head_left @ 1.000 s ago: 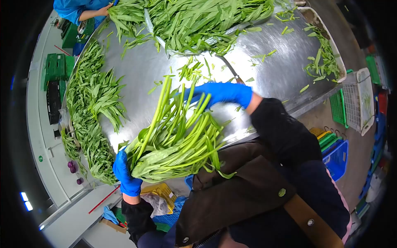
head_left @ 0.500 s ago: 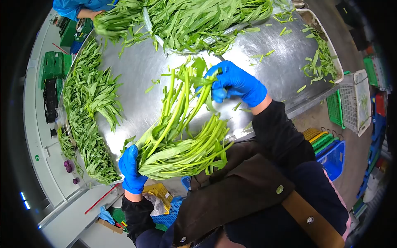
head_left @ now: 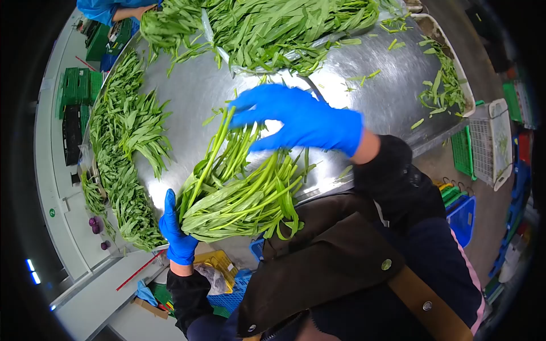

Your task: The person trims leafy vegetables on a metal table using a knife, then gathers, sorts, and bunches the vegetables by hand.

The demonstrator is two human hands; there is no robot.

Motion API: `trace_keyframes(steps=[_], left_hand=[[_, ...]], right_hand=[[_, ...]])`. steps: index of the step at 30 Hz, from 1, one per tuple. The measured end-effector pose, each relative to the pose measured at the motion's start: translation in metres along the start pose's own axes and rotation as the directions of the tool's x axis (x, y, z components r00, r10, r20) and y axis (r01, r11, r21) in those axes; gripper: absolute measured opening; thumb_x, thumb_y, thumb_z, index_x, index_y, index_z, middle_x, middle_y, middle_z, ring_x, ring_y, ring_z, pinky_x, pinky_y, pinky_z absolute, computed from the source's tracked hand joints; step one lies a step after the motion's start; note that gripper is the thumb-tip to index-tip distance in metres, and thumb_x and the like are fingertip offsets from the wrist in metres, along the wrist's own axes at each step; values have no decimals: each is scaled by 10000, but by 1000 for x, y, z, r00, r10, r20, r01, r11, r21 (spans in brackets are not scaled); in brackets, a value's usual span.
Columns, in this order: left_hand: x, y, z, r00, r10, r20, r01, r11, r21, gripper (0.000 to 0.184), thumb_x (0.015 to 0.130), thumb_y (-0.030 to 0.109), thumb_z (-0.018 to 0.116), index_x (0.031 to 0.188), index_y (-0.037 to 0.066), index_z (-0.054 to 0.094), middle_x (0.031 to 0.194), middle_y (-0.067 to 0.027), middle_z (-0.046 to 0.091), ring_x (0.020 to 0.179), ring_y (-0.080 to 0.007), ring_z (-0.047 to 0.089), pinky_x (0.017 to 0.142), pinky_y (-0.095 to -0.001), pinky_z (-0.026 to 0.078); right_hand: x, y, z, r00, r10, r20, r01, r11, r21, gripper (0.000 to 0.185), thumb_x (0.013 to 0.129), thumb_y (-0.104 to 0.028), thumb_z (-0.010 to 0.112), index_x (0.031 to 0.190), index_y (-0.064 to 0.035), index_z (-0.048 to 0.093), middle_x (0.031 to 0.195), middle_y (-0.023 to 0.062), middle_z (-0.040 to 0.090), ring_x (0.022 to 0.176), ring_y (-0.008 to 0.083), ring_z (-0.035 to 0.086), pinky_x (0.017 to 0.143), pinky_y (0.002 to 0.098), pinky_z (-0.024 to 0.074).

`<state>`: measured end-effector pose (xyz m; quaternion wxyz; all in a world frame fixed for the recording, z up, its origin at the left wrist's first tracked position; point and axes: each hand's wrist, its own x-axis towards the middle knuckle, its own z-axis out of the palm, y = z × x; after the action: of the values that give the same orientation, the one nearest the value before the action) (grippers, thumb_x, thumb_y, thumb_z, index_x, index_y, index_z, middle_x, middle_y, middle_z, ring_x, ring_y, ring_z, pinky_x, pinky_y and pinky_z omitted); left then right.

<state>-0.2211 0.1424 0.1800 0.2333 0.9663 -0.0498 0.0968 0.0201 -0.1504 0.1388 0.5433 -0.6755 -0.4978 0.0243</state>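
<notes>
Over the steel table [head_left: 176,85]: one bunch of water spinach [head_left: 242,213] up, plenty more lying by

And there was the bunch, raised at the table's near edge, stems fanned up and to the right! The left hand [head_left: 177,232] had it clamped at the leafy end. The right hand [head_left: 298,120] was spread wide over the stem ends, fingers apart, closed on nothing; whether a fingertip brushed a stem, you couldn't tell.

How far along? Midway, I'd have judged: this bunch was in work, its stems uneven and loose. Beyond it, a big heap of greens [head_left: 284,31] lay on plastic sheeting [head_left: 223,55], plainly plenty left. Down the left side ran a long row of greens [head_left: 128,190], finished or waiting, impossible to say. Scraps sat in the white tub [head_left: 467,92] at right. And at the far left corner, a co-worker's hand [head_left: 135,12] was at the leaves too!
</notes>
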Motion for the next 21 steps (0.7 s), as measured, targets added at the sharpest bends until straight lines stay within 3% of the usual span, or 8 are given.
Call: trace_keyframes(steps=[3, 6, 9, 11, 13, 15, 17, 21], left_hand=[[2, 3, 2, 996, -73, 60, 76, 996, -50, 831, 728, 62, 737, 1427, -7, 295, 1365, -177, 462, 1107, -249, 574, 957, -361, 449], [1, 6, 2, 992, -104, 66, 109, 990, -90, 853, 713, 60, 749, 1431, -4, 293, 1318, -169, 501, 1081, -237, 582, 940, -354, 455], [0, 12, 0, 993, -113, 40, 116, 991, -72, 846, 730, 55, 733, 1439, 1, 276, 1280, -153, 528, 1085, -232, 574, 948, -356, 447], [-5, 9, 2, 980, -198, 30, 200, 961, -193, 808, 776, 39, 683, 1454, 16, 242, 1338, -157, 476, 1136, -242, 541, 983, -371, 423], [-9, 4, 7, 957, -290, -17, 256, 872, -418, 678, 874, 16, 546, 1465, 30, 213, 1431, -164, 372, 1208, -256, 489, 1022, -389, 397], [-7, 4, 8, 935, -354, -22, 273, 756, -595, 624, 904, 10, 482, 1465, 32, 210, 1460, -157, 328, 1234, -260, 465, 1037, -394, 383], [0, 3, 10, 936, -351, -32, 265, 758, -596, 644, 895, 27, 503, 1466, 30, 206, 1481, -152, 294, 1267, -264, 428, 1054, -397, 360], [8, 7, 14, 939, -344, -10, 289, 806, -516, 718, 859, 62, 589, 1465, 22, 205, 1509, -137, 245, 1311, -266, 377, 1076, -397, 328]], right_hand=[[12, -6, 31, 968, -164, 192, 171, 985, -19, 398, 775, -337, 699, 1090, -97, 666, 1115, 122, 610, 1007, 307, 551, 899, 410, 429], [10, -8, 32, 937, 62, 344, -178, 932, 317, 293, 780, -246, 699, 1013, -67, 699, 977, 120, 662, 932, 269, 601, 841, 366, 470], [2, -1, 20, 930, 278, 240, -348, 460, 817, 165, 858, -143, 630, 892, 1, 703, 890, 79, 675, 877, 194, 641, 781, 299, 507], [-7, 28, 10, 991, 106, -86, -17, 723, 690, 153, 871, -114, 607, 806, 4, 681, 871, 66, 664, 832, 182, 645, 782, 302, 513], [-25, 58, -7, 883, 464, 62, -25, -86, 996, 106, 859, -75, 588, 838, 11, 648, 902, 60, 651, 857, 190, 639, 777, 304, 516], [-41, 87, 2, 833, 530, 161, -440, 458, 772, 421, 860, -122, 600, 1244, 18, 502, 1213, 138, 583, 1085, 192, 566, 952, 321, 440], [-44, 77, 30, 788, 378, 486, -615, 530, 584, 593, 868, -170, 625, 1377, 8, 377, 1366, 160, 464, 1227, 193, 464, 1049, 326, 342], [-12, 18, 59, 875, 168, 454, -483, 353, 801, 353, 863, -181, 637, 1145, 27, 595, 1057, 102, 652, 936, 144, 595, 815, 280, 470]])
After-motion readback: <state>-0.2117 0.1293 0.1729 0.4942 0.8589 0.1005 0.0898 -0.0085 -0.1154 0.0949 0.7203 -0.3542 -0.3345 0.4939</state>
